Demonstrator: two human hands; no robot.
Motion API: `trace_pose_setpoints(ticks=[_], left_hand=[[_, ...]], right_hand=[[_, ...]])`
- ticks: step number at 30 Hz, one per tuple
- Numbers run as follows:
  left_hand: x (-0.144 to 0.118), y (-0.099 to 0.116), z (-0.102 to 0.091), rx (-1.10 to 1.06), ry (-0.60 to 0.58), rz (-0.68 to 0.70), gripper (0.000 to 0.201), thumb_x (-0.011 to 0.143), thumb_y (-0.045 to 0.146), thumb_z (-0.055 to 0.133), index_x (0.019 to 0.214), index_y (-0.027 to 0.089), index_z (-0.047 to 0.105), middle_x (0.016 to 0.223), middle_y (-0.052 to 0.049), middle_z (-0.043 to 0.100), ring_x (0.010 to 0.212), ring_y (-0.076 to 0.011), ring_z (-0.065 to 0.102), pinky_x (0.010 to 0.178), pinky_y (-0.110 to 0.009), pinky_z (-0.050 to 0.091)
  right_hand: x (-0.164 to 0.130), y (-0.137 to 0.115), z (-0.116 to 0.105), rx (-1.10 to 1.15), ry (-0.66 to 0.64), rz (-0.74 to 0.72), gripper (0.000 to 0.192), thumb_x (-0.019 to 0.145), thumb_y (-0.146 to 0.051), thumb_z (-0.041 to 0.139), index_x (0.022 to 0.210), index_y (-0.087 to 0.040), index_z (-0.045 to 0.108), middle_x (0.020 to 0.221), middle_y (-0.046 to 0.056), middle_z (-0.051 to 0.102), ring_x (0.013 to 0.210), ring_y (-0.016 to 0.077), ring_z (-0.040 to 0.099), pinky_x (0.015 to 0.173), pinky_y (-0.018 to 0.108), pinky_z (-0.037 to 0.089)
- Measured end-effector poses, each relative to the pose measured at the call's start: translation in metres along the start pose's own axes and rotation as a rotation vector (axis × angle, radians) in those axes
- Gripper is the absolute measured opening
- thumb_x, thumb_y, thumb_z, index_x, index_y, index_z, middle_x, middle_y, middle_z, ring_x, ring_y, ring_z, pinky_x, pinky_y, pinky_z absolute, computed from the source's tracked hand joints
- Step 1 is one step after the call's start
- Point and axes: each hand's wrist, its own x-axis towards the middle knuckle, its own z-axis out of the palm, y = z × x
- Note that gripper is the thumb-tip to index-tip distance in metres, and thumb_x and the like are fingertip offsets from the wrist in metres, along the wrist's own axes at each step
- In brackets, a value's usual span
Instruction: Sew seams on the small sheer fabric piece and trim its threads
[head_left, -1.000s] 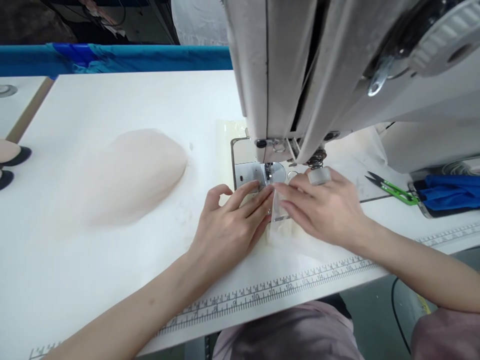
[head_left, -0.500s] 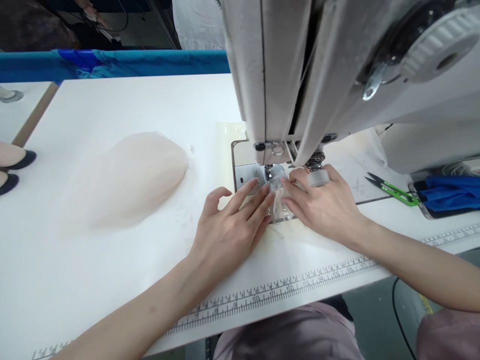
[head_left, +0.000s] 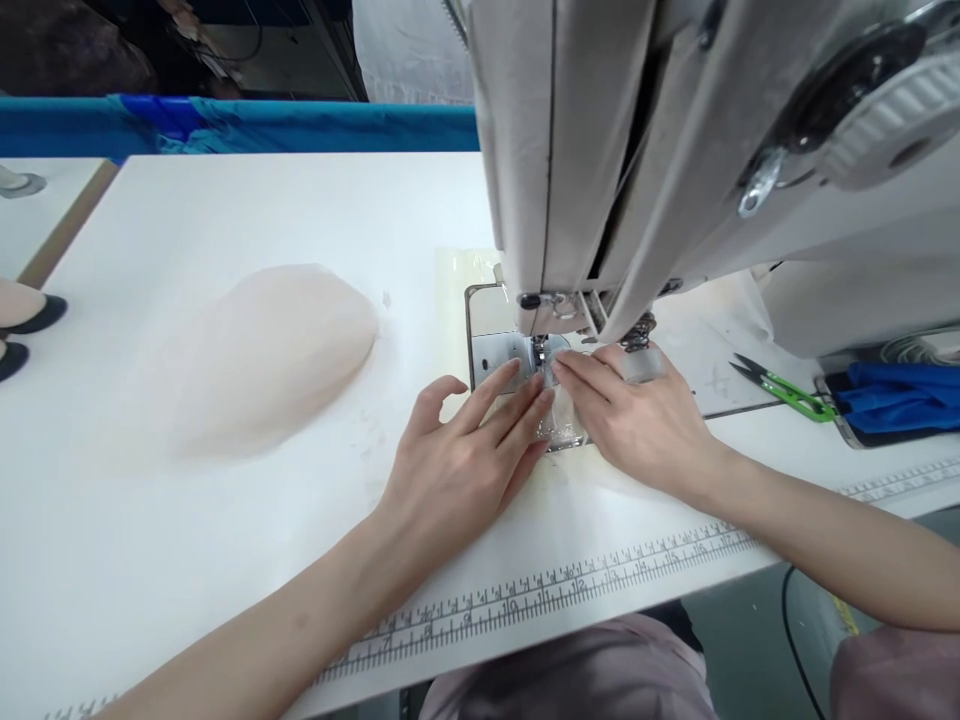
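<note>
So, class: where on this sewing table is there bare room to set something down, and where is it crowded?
Free: the white table between the pale fabric heap and the ruler strip, and behind the heap. Crowded: under the sewing machine, where left hand and right hand press sheer fabric; snips lie right.

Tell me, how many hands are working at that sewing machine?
2. The left hand lies flat on the sheer fabric just left of the needle; the right hand presses it from the right, fingers meeting under the sewing machine head. No other hands show.
</note>
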Motion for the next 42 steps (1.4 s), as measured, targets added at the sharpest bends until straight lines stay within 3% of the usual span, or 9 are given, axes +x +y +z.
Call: trace_pose_setpoints(ticks=[15,42], left_hand=[[0.0035,0.0046,-0.0003,0.047,-0.038,-0.072,0.029,0.095,0.027,0.05,0.12,0.016,0.06,0.121,-0.006,0.067,0.122,-0.0243,0.055,0.09,-0.043,0.037],[0.0054,0.0044,0.0029,0.045,-0.038,-0.12,0.031,0.096,0.03,0.05,0.121,0.015,0.06,0.123,-0.007,0.066,0.122,-0.0245,0.055,0.09,-0.043,0.035]], right_hand=[[0.004,0.0036,0.0041,0.0,-0.084,0.013,0.026,0.091,-0.009,0.044,0.101,-0.013,0.068,0.115,0.011,0.066,0.1,0.0236,0.052,0.08,0.041,0.033],[0.0043,0.0082,0.0069,-0.043,-0.02,0.061,0.024,0.093,-0.017,0.048,0.108,-0.015,0.067,0.116,0.01,0.066,0.099,0.0235,0.054,0.086,0.04,0.033]])
